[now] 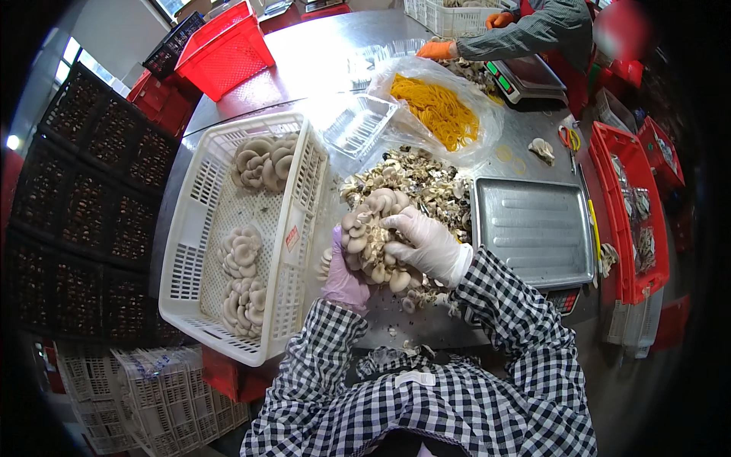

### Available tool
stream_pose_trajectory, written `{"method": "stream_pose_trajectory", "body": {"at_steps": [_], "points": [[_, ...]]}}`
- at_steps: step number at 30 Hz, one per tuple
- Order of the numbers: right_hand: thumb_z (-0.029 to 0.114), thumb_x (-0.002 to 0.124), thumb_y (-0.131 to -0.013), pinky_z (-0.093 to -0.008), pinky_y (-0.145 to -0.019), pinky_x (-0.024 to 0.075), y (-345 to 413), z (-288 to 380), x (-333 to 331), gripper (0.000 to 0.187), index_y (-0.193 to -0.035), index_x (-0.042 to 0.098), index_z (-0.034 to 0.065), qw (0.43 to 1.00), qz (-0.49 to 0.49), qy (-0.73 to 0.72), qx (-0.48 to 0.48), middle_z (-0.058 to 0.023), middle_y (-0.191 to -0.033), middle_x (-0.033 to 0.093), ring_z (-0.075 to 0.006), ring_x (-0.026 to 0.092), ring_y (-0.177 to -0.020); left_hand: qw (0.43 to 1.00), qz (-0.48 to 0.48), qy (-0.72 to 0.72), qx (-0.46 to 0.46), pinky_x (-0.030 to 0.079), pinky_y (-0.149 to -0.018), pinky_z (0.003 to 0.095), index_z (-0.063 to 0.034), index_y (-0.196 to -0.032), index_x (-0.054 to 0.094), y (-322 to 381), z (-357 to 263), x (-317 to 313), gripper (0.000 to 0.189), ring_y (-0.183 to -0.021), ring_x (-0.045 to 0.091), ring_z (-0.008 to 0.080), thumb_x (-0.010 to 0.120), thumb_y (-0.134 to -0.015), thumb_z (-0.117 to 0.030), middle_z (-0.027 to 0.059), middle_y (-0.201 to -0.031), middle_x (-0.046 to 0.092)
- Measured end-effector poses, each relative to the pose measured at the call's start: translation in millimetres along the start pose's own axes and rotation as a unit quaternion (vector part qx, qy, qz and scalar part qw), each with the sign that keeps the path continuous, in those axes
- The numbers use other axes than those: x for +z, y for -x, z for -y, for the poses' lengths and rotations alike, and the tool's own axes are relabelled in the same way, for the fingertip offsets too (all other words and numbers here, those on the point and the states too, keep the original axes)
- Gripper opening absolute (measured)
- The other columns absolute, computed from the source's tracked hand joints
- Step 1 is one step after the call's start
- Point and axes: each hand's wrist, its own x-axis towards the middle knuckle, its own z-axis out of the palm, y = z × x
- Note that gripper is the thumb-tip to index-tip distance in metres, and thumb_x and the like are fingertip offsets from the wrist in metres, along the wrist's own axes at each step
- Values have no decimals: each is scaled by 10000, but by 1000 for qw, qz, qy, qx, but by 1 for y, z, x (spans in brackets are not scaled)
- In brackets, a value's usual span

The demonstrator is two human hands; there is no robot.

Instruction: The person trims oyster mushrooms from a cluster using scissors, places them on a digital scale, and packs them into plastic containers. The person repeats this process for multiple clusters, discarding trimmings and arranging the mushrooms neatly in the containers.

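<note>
A large cluster of oyster mushrooms [365, 237] is held up over the steel table, its caps turned outward and pale stem base showing. My left hand [346, 280], in a purple glove, grips it from the left and below. In a white glove, my right hand [425, 243] has its thumb and fingers on the stem side of the same cluster; the fingertips are partly sunk among the stems. Behind and beneath lies a heap of mushroom trimmings [422, 177]. To the left, a white plastic crate [285, 251] holds several more oyster mushroom clusters [243, 305].
A metal tray [534, 228] sits on a scale at right, near scissors [570, 143]. Beyond the trimmings are a clear plastic punnet [360, 125] and a bag of yellow rubber bands [437, 111]. Red crates [628, 211] flank the table. A co-worker's orange-gloved hand [437, 50] works opposite.
</note>
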Motion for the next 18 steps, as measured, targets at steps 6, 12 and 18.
{"method": "stream_pose_trajectory", "body": {"at_steps": [6, 12, 18], "points": [[81, 618, -875, -385, -652, 553, -10, -16, 19, 94, -964, 590, 78, 996, -20, 81, -30, -127, -888, 643, -314, 669, -781, 997, -61, -44, 32, 596, -900, 342, -30, -1302, 590, -2, -3, 3, 499, -1054, 682, 214, 541, -1016, -436, 101, -1235, 667], [128, 628, -914, -382, -678, 558, -8, -23, 24, 192, -1102, 656, 100, 993, -31, -111, 33, -168, -895, 682, -314, 683, -770, 996, -88, -23, 23, 580, -929, 337, -33, -1329, 579, -7, -3, -2, 509, -1072, 676, 197, 530, -1021, -436, 90, -1262, 659], [34, 590, -880, -364, -587, 558, -22, -33, 20, 62, -912, 589, 88, 992, -71, 92, -56, -119, -788, 644, -299, 688, -694, 997, -47, -58, 20, 504, -1048, 365, -39, -1401, 502, -13, -3, 6, 576, -1237, 585, 206, 510, -1021, -473, 96, -1388, 571]]}}
